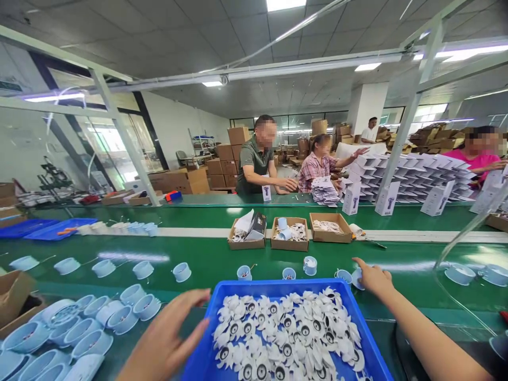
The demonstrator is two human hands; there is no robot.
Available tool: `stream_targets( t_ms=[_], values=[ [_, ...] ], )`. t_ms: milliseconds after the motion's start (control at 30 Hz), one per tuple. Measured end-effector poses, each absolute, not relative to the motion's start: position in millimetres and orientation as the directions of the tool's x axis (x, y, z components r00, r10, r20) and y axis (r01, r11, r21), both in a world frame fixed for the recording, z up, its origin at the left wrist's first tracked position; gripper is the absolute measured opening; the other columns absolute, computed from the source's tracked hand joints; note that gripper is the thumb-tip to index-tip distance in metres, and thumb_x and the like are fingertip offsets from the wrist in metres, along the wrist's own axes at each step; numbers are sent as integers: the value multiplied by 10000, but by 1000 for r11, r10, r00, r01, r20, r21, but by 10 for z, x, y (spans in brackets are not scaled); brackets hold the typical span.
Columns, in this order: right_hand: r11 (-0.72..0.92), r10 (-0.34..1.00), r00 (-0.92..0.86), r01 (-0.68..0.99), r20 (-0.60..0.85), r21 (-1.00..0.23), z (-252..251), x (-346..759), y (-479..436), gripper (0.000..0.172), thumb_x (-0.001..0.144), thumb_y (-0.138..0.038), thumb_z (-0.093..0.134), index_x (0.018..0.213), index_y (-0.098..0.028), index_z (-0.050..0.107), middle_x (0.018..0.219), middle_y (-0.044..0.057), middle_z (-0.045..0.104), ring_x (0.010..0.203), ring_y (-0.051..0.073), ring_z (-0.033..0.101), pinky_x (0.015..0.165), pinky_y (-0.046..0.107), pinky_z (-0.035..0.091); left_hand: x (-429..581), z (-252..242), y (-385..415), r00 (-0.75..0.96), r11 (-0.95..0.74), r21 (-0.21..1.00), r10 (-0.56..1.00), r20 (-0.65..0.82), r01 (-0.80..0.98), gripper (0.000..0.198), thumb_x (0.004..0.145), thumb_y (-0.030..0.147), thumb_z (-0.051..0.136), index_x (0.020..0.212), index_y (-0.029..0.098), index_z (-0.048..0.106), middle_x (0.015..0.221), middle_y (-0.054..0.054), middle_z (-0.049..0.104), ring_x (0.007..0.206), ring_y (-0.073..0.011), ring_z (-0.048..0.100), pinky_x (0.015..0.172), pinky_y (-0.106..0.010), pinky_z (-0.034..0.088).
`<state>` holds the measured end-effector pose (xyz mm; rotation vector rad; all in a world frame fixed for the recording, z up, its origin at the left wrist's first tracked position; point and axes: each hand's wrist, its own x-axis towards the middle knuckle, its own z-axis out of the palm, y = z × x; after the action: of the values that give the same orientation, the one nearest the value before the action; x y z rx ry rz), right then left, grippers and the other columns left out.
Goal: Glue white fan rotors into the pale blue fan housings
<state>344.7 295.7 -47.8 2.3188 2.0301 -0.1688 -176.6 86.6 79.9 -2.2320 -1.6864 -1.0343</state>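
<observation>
My left hand (169, 336) hovers open, fingers spread, at the near left corner of a blue tray (234, 288) filled with several white fan impellers (286, 333). It holds nothing. My right hand (371, 278) reaches past the tray's far right corner toward a pale blue round housing (357, 277) on the green conveyor belt (206, 259). Its fingers touch or grip that housing; the contact is partly hidden. More pale blue housings (309, 263) stand in a row just beyond the tray.
Many pale blue housings (95, 317) pile at the near left beside a cardboard box (14, 293). Three small cardboard boxes (289, 233) sit mid-belt. Across the belt, people handle white cartons (416, 169). A clear tube (468, 230) hangs at right.
</observation>
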Motion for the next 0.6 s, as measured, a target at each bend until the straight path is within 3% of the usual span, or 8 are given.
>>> stream_targets(
  t_ms=[33, 100, 133, 267, 433, 600],
  values=[
    [-120, 981, 109, 991, -158, -57, -498, 3393, 3005, 374, 968, -364, 578, 1284, -170, 522, 1192, 92, 567, 1103, 270, 549, 974, 508, 436, -1763, 734, 1105, 180, -338, 292, 872, 456, 895, 317, 915, 436, 566, 1194, 290, 597, 1145, -30, 672, 972, -194, 659, 834, -334, 567],
    [-109, 973, 84, 988, -214, -109, -524, 3289, 3069, 340, 975, -391, 569, 1224, -159, 562, 1185, 92, 576, 1059, 252, 576, 939, 483, 473, -1693, 595, 1613, 105, -130, 308, 990, 99, 942, 281, 937, 317, 521, 1203, 252, 584, 1252, -47, 620, 1121, -198, 604, 981, -339, 492],
    [-108, 972, 77, 985, -223, -131, -527, 3242, 3081, 333, 978, -401, 562, 1200, -153, 574, 1177, 92, 581, 1047, 247, 583, 928, 474, 483, -1627, 530, 1856, 80, -87, 287, 996, 38, 954, 272, 935, 276, 519, 1191, 224, 593, 1242, -66, 624, 1122, -205, 603, 984, -343, 484],
    [-93, 986, 61, 975, -156, -202, -461, 3097, 3019, 280, 958, -378, 606, 1107, -140, 616, 1115, 81, 616, 1043, 245, 592, 941, 480, 476, -1249, 364, 2576, 3, 5, 156, 999, -50, 988, 294, 974, 297, 512, 1227, 157, 566, 1141, -85, 648, 1042, -220, 631, 917, -426, 510],
    [-93, 991, 119, 942, 60, -321, -289, 3162, 2790, 102, 948, -211, 563, 984, -174, 651, 998, 57, 667, 1007, 250, 611, 932, 484, 429, -874, 261, 2943, -94, 80, -87, 979, -180, 993, 274, 915, 317, 631, 1133, 152, 615, 1161, -83, 632, 1049, -236, 625, 895, -449, 524],
    [-47, 955, 165, 904, 246, -425, -345, 3367, 2276, 375, 915, -190, 375, 1170, -331, 610, 1236, 0, 627, 1148, 219, 577, 918, 426, 406, -498, 222, 3086, -21, -7, -173, 987, -157, 985, 305, 931, 319, 605, 1182, 147, 593, 1228, -97, 600, 1106, -251, 596, 937, -483, 500]
  ],
)
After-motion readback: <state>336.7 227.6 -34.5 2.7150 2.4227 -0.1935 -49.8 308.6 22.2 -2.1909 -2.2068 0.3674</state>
